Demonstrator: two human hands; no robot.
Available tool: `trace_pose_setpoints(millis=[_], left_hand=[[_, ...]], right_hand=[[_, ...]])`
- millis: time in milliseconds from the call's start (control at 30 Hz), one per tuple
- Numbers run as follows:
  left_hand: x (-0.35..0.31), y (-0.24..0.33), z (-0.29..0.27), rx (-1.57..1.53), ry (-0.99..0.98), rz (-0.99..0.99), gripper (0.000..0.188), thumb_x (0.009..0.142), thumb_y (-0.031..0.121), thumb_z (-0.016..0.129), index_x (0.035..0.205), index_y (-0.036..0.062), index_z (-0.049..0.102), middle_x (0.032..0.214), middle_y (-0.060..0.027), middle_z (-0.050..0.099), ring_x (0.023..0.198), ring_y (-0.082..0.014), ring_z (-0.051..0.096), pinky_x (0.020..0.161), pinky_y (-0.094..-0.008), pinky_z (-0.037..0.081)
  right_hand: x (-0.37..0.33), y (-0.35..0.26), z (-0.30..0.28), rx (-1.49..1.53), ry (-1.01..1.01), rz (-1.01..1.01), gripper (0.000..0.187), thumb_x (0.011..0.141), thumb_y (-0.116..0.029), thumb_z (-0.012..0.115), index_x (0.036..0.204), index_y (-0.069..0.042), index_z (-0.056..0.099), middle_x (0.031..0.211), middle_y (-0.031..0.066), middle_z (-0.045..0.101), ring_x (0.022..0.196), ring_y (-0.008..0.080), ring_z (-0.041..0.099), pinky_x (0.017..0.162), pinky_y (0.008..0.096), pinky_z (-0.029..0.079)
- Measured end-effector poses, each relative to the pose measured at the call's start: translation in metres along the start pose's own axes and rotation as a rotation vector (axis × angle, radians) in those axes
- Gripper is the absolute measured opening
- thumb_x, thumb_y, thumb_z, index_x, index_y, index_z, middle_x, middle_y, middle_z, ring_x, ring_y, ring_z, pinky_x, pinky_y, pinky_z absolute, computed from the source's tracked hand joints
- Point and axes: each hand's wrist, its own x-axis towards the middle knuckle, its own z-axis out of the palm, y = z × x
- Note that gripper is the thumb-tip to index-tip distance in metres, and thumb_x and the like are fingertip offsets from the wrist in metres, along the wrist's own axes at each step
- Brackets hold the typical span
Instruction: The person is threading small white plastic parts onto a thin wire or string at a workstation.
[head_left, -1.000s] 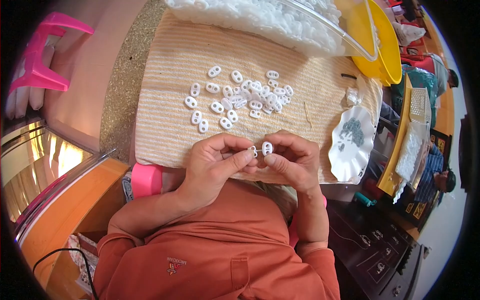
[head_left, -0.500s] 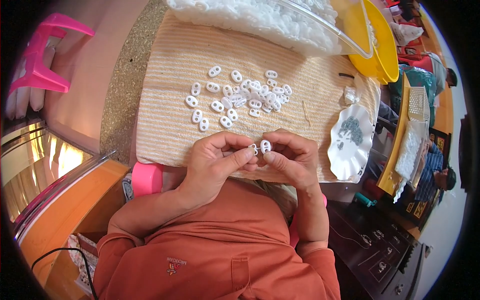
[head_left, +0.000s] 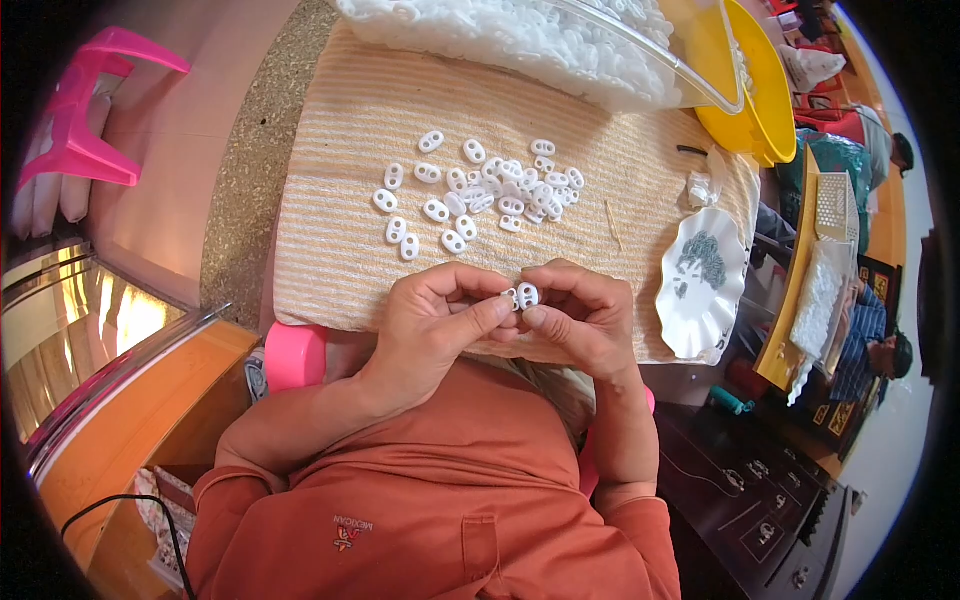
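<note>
Close to the cloth's near edge, my two hands meet fingertip to fingertip. Between the thumb and fingers of my right hand [head_left: 582,312] is a white oval two-hole plastic piece [head_left: 527,295]. My left hand [head_left: 445,318] pinches a smaller white plastic part [head_left: 513,297], mostly covered by the fingertips. The two parts are side by side and seem to touch. Beyond my hands, a loose pile of similar white two-hole pieces [head_left: 511,180] lies on the striped cloth [head_left: 340,270], with several spread singly to its left.
A clear bin [head_left: 690,85] full of white pieces stands at the back, beside a yellow basin [head_left: 775,110]. On the right is a white wavy-edged dish [head_left: 676,335] holding small grey-green bits. A thin stick [head_left: 614,227] lies nearby. A pink stool [head_left: 85,120] stands far left.
My right hand has moved slightly left, bringing the oval piece up against the small part in my left hand. The pieces on the cloth stay as they were.
</note>
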Motion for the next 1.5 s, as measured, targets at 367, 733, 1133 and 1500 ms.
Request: trace_pose_setpoints(millis=[367,733,1133,1500], left_hand=[[-0.0006,-0.0012,0.0008,-0.002,-0.001,0.01,0.017,0.087,0.0,0.06,0.104,-0.0023,0.06,0.092,-0.0129,0.066,0.077,-0.0145,0.065,0.071,-0.0254,0.056],[0.0003,-0.003,0.0006,-0.024,-0.02,0.015,0.017,0.087,-0.001,0.061,0.104,-0.0029,0.062,0.093,-0.0141,0.067,0.077,-0.0161,0.066,0.07,-0.0254,0.057],[-0.0024,0.0003,0.0001,-0.106,-0.073,-0.111,0.015,0.086,-0.001,0.062,0.101,-0.0007,0.063,0.093,-0.0129,0.067,0.077,-0.0181,0.067,0.071,-0.0283,0.059],[0.0007,0.0047,0.0016,-0.197,-0.238,-0.136,0.018,0.085,-0.001,0.064,0.097,0.0046,0.053,0.096,-0.0096,0.063,0.087,-0.0181,0.064,0.073,-0.0302,0.059]], right_hand=[[-0.0015,-0.0004,0.0003,-0.016,-0.009,0.004,0.032,0.08,0.006,0.066,0.112,0.006,0.061,0.099,0.014,0.064,0.092,0.0183,0.062,0.081,0.0294,0.05],[-0.001,-0.0004,0.0002,0.006,-0.01,-0.009,0.032,0.079,0.008,0.066,0.11,0.006,0.062,0.101,0.0145,0.064,0.091,0.0185,0.062,0.08,0.029,0.05],[-0.0042,0.0022,-0.0015,0.125,-0.08,-0.057,0.03,0.081,0.007,0.066,0.111,0.005,0.062,0.098,0.0104,0.062,0.088,0.0155,0.062,0.077,0.0262,0.052],[-0.0058,-0.005,0.0051,-0.004,-0.071,-0.141,0.03,0.077,-0.003,0.072,0.105,0.003,0.066,0.088,0.0101,0.06,0.079,0.0139,0.054,0.07,0.0249,0.044]])
